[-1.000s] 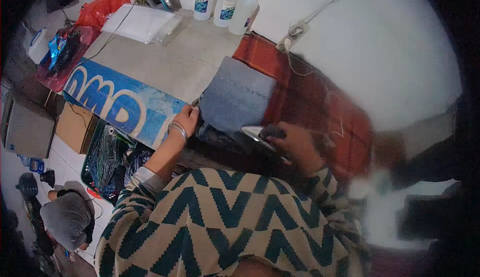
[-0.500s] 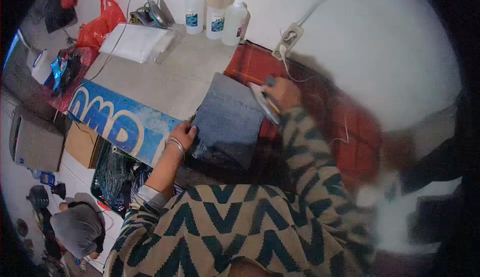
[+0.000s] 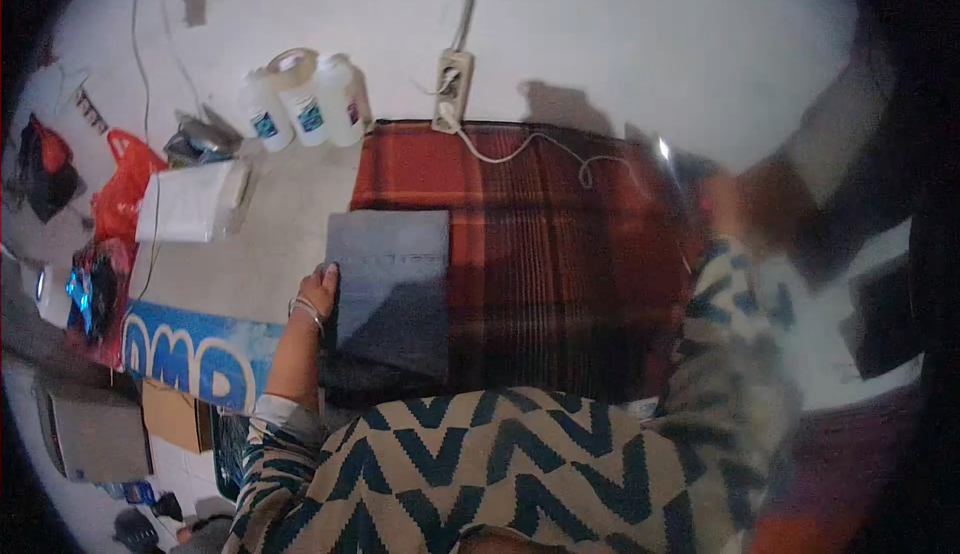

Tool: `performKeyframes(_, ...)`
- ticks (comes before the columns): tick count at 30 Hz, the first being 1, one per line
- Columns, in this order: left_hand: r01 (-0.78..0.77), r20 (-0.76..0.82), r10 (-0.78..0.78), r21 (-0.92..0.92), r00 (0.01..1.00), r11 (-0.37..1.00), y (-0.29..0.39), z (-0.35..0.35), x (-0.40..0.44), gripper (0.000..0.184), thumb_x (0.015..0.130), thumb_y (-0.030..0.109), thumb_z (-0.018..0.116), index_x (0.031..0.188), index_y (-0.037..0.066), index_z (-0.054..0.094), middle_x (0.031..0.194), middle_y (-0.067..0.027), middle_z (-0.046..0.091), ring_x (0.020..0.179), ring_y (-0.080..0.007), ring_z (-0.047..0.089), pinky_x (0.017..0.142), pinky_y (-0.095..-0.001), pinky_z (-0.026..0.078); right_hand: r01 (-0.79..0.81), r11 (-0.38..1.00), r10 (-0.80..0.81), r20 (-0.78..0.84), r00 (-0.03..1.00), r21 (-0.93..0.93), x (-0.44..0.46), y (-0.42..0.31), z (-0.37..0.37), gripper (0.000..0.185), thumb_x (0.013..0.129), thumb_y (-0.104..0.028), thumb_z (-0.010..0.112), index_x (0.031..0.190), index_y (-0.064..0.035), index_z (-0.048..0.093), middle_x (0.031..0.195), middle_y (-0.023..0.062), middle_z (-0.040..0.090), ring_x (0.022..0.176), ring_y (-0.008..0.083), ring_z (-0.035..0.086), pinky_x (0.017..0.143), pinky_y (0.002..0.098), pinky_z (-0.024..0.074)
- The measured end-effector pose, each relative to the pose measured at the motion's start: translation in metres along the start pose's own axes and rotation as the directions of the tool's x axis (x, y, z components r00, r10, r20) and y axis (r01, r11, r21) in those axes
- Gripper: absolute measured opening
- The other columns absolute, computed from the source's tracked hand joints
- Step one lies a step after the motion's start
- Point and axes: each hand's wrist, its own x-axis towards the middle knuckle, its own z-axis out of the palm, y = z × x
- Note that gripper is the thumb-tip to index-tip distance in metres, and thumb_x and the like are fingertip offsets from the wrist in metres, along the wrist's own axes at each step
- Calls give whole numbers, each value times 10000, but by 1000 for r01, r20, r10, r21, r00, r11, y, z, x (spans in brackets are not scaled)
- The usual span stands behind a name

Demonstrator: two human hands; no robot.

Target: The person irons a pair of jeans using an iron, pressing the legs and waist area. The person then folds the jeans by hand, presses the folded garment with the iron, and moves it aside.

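Note:
My left hand (image 3: pixel 318 294) holds the left edge of a folded blue-grey denim piece (image 3: pixel 395 264), which lies flat on the table. A bracelet circles that wrist. Away at the far right, my right hand (image 3: pixel 725 204) is blurred; its fingers appear closed around the handle of an iron (image 3: pixel 674 169). The iron looks tilted up on end, raised off the denim, with a shiny spot at its top. Under the denim's right side spreads a red and dark plaid cloth (image 3: pixel 560 264).
A power strip (image 3: pixel 453 89) against the wall feeds a white cord (image 3: pixel 540 139) across the cloth. Bottles (image 3: pixel 308 114) stand at the back left, near a stack of white sheets (image 3: pixel 190 202) and a red plastic bag (image 3: pixel 125 182). A cardboard box (image 3: pixel 178 416) sits below the table.
My right hand and the iron have moved off the denim to the far right. My left hand stays at the denim's left edge. The view has swung right.

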Motion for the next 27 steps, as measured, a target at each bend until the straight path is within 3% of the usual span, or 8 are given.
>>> performKeyframes(3, 127, -12, -127, -17, 992, 992, 21, -11, -11, 882, 868, 666, 365, 1262, -118, 457, 1233, -345, 500, 1206, -424, 471, 1025, -428, 354, -72, 868, 98, -28, 995, 491, 0, 16, 25, 432, 768, -225, 659, 1134, -5, 593, 1068, 219, 638, 940, 317, 636, 775, 408, 510)
performKeyframes(5, 160, 28, -161, 38, 987, 986, 17, -16, -9, 923, 837, 704, 373, 1244, -118, 477, 1219, -345, 511, 1204, -423, 474, 1020, -424, 359, -489, 482, 506, 225, 833, 727, -38, -40, 8, 403, 814, -205, 635, 1171, -26, 577, 1066, 154, 638, 935, 278, 618, 745, 396, 508)
performKeyframes(9, 158, 201, -170, 75, 965, 985, -5, -23, 0, 1001, 774, 779, 380, 1201, -116, 519, 1182, -333, 545, 1185, -415, 495, 1003, -415, 370, -122, 93, 240, 97, 966, 988, -64, -19, 110, 324, 850, -166, 610, 1146, -38, 581, 1046, 101, 619, 937, 266, 597, 695, 407, 514)
performKeyframes(11, 146, 177, -153, 52, 972, 988, -2, -29, -11, 992, 770, 774, 402, 1191, -115, 527, 1165, -318, 562, 1160, -395, 519, 989, -405, 381, -212, -43, 607, 194, 771, 976, -71, -40, 106, 211, 869, -92, 567, 1068, -30, 595, 999, 72, 618, 929, 240, 586, 707, 380, 517)
performKeyframes(15, 119, 250, -89, -106, 964, 987, 13, -37, -30, 949, 767, 741, 473, 1166, -116, 544, 1124, -267, 602, 1085, -334, 573, 941, -377, 417, 44, 198, 394, -120, 911, 979, -66, -25, 128, 193, 883, -67, 550, 1062, -4, 590, 1021, 86, 613, 933, 245, 588, 774, 368, 511)
performKeyframes(18, 142, 259, -107, -123, 960, 982, 19, -38, -29, 904, 790, 691, 506, 1186, -121, 525, 1127, -249, 602, 1068, -305, 579, 912, -380, 440, -158, -47, 329, 165, 930, 986, -71, -32, 107, 226, 904, -90, 553, 1109, 2, 581, 1074, 104, 597, 965, 249, 586, 852, 373, 491)
performKeyframes(25, 86, 259, 10, -356, 966, 931, 28, -42, -34, 854, 769, 677, 560, 1201, -60, 549, 1124, -202, 613, 1051, -287, 582, 914, -365, 439, -458, 130, 432, 365, 825, 879, -119, -72, 47, 670, 899, -226, 609, 1432, -79, 232, 1357, 155, 413, 1198, 296, 465, 957, 436, 431)
performKeyframes(27, 59, 316, 123, -510, 941, 858, 11, -33, -22, 818, 784, 657, 566, 1238, -24, 532, 1141, -180, 608, 1066, -275, 569, 921, -359, 436, -500, 184, 443, 383, 811, 846, -160, -89, 35, 636, 886, -263, 629, 1404, -84, 305, 1346, 152, 416, 1174, 283, 478, 920, 407, 457)
